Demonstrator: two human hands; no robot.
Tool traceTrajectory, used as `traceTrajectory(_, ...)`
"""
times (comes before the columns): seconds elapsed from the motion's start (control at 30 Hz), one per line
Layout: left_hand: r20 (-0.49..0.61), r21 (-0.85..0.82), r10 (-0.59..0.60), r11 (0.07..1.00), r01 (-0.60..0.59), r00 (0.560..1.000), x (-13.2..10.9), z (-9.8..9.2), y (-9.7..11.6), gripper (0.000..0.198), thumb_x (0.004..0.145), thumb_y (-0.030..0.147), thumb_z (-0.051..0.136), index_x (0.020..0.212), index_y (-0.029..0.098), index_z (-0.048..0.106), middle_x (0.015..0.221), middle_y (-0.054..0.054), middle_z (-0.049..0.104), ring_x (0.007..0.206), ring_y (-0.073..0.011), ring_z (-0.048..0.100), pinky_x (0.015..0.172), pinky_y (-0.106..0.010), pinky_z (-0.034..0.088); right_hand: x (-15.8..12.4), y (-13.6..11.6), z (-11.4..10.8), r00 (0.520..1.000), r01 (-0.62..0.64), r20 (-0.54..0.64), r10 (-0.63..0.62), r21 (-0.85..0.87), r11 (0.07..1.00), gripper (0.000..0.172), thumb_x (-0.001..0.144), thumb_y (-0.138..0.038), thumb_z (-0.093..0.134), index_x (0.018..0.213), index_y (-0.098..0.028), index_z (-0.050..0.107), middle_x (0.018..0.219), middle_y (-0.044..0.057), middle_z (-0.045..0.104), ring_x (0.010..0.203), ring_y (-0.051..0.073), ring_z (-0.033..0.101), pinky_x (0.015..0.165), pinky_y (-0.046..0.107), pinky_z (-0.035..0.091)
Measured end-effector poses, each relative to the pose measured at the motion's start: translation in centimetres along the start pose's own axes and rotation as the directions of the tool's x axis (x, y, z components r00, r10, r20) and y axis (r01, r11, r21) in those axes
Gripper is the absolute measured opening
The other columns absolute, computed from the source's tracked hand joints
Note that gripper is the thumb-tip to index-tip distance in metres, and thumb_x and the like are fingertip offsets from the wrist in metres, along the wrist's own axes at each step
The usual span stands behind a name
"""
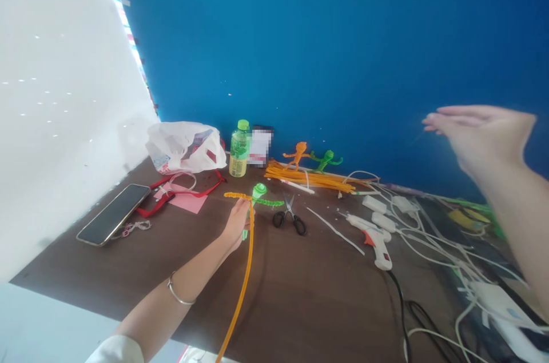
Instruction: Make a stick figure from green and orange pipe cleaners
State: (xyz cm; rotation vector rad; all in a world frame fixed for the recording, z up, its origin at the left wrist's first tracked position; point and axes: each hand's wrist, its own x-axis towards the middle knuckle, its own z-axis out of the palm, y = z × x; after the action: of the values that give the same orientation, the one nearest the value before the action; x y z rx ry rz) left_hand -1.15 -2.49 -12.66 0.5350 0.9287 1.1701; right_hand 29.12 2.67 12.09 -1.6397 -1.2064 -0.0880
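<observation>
My left hand is closed round the body of a green pipe-cleaner figure standing on the dark brown table. A long orange pipe cleaner is wound about the figure and trails down toward me. My right hand is raised high at the right, in front of the blue wall, fingers stretched out and together, pointing left; nothing shows in it, and it is a little blurred. Black-handled scissors lie just right of the figure.
A white glue gun with a black cord lies right of centre, beside tangled white cables and adapters. A phone, red strap, pink paper and plastic bag sit left. At the back stand a green bottle, orange sticks, and two finished figures.
</observation>
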Motion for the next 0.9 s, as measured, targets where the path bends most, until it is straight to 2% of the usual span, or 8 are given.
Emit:
traceTrajectory(0.13, 0.0, 0.013, 0.043, 0.999, -0.043, 0.999, -0.1, 0.1, 0.0, 0.031, 0.067, 0.042, 0.06, 0.074, 0.019, 0.039, 0.054, 0.008, 0.038, 0.037, -0.0007, 0.029, 0.036, -0.014, 0.016, 1.6, -0.7, -0.6, 0.995, 0.049, -0.081, -0.055, -0.074, 0.996, 0.046, 0.068, -0.047, 0.057, 0.095, -0.009, 0.06, 0.096, 0.017, 0.066, 0.081, 0.02, 0.063, 0.055, 0.029, 0.039)
traceTrajectory(0.23, 0.004, 0.021, 0.048, 0.999, -0.048, 0.999, -0.1, 0.1, 0.0, 0.032, 0.067, 0.042, 0.059, 0.074, 0.019, 0.039, 0.054, 0.008, 0.037, 0.037, -0.0007, 0.028, 0.036, -0.014, 0.016, 1.1, 1.8, 0.6, 0.98, 0.007, 0.194, 0.039, -0.23, 0.973, 0.032, 0.069, -0.037, 0.062, 0.082, -0.008, 0.065, 0.082, 0.014, 0.068, 0.066, 0.015, 0.062, 0.059, 0.03, 0.043)
traceTrajectory(0.27, 0.008, 0.022, 0.049, 0.999, -0.049, 0.999, -0.1, 0.1, 0.0, 0.032, 0.067, 0.042, 0.059, 0.074, 0.019, 0.038, 0.054, 0.008, 0.037, 0.037, -0.0006, 0.028, 0.036, -0.014, 0.016, 0.6, 3.1, 1.3, 0.939, -0.03, 0.312, 0.147, -0.351, 0.936, 0.023, 0.069, -0.031, 0.063, 0.074, -0.009, 0.066, 0.074, 0.012, 0.067, 0.061, 0.013, 0.06, 0.06, 0.03, 0.044)
traceTrajectory(0.3, 0.012, 0.024, 0.05, 0.998, -0.051, 0.999, -0.2, 0.2, 0.0, 0.032, 0.067, 0.042, 0.059, 0.073, 0.019, 0.038, 0.054, 0.008, 0.036, 0.037, -0.0005, 0.027, 0.036, -0.014, 0.016, -0.1, 4.7, 2.1, 0.854, -0.063, 0.44, 0.278, -0.444, 0.894, 0.014, 0.069, -0.024, 0.063, 0.07, -0.01, 0.066, 0.069, 0.009, 0.067, 0.059, 0.013, 0.059, 0.061, 0.029, 0.044)
traceTrajectory(0.37, 0.021, 0.028, 0.053, 0.998, -0.054, 0.998, -0.2, 0.2, 0.0, 0.032, 0.067, 0.042, 0.059, 0.073, 0.019, 0.038, 0.054, 0.008, 0.036, 0.037, -0.0003, 0.026, 0.036, -0.014, 0.015, -1.7, 7.9, 3.6, 0.749, -0.092, 0.547, 0.374, -0.472, 0.877, 0.005, 0.058, -0.01, 0.069, 0.058, -0.011, 0.064, 0.056, 0.005, 0.064, 0.053, 0.014, 0.057, 0.058, 0.027, 0.044)
traceTrajectory(0.5, 0.009, 0.036, 0.047, 0.998, -0.047, 0.999, -0.1, 0.1, -0.1, 0.032, 0.067, 0.042, 0.06, 0.072, 0.019, 0.038, 0.054, 0.008, 0.036, 0.037, -0.0002, 0.026, 0.036, -0.014, 0.015, -4.7, 13.5, 6.0, 0.682, -0.099, 0.623, 0.383, -0.439, 0.893, 0.013, 0.052, -0.01, 0.071, 0.048, -0.014, 0.06, 0.041, 0.001, 0.057, 0.048, 0.017, 0.056, 0.054, 0.027, 0.042)
traceTrajectory(0.7, -0.014, 0.028, 0.024, 0.999, -0.024, 1.0, -0.1, 0.2, 0.0, 0.031, 0.067, 0.04, 0.06, 0.073, 0.019, 0.038, 0.054, 0.008, 0.037, 0.037, -0.0009, 0.028, 0.036, -0.014, 0.016, -5.7, 17.1, 7.3, 0.69, -0.074, 0.645, 0.327, -0.386, 0.919, 0.017, 0.06, -0.004, 0.058, 0.047, -0.016, 0.058, 0.051, 0.004, 0.062, 0.047, 0.016, 0.056, 0.053, 0.028, 0.043)
traceTrajectory(0.9, -0.015, 0.026, 0.027, 0.999, -0.027, 1.0, -0.3, 0.2, 0.1, 0.03, 0.068, 0.04, 0.059, 0.072, 0.019, 0.039, 0.055, 0.008, 0.039, 0.038, -0.0003, 0.028, 0.037, -0.014, 0.018, -4.9, 16.5, 6.1, 0.779, 0.144, 0.598, 0.188, -0.463, 0.874, 0.016, 0.06, -0.007, 0.054, 0.062, -0.019, 0.063, 0.081, 0.011, 0.065, 0.079, 0.026, 0.056, 0.077, 0.041, 0.036)
